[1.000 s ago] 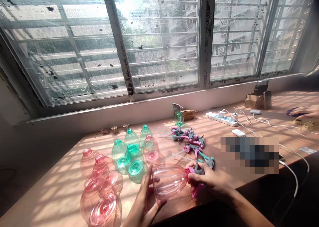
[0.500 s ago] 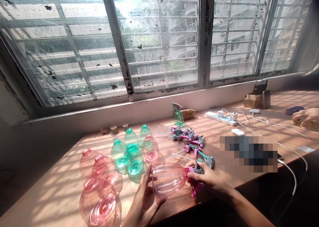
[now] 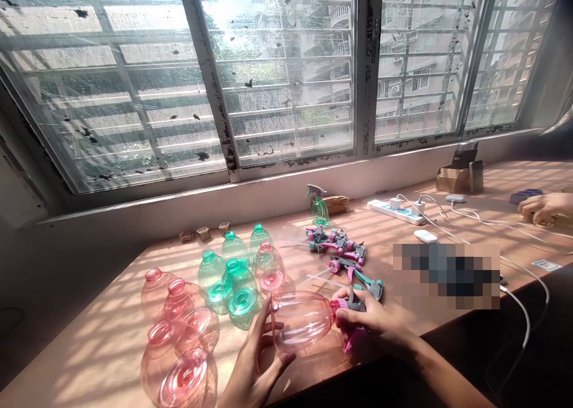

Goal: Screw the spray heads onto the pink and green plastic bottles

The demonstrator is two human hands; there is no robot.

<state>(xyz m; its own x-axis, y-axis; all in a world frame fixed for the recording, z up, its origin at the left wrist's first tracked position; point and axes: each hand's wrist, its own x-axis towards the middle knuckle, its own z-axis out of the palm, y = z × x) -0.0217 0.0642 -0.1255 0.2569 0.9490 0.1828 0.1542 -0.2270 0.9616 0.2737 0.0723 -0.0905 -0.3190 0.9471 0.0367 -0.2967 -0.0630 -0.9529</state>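
Note:
A clear pink spray bottle (image 3: 301,323) lies on its side between my hands, just above the table's front edge. My left hand (image 3: 264,351) is wrapped round its base end, thumb below and fingers behind. At the neck, my right hand (image 3: 364,315) grips the grey-and-pink trigger sprayer (image 3: 355,302), whose pink collar sits against the bottle's mouth. The pink trigger hangs below my right fingers. Beyond my right hand lie loose trigger sprayers (image 3: 344,267) in pink, grey and teal, some with clear tubes.
To the left stand several open pink bottles (image 3: 176,360) and green bottles (image 3: 242,294). A green spray bottle (image 3: 320,209) with its sprayer on stands by the window wall. A power strip (image 3: 396,211), cables and a blurred patch lie right. Another person's hand (image 3: 544,208) is at far right.
Both hands keep their hold on the pink bottle and sprayer, with hardly any movement. The whole view has shifted very slightly.

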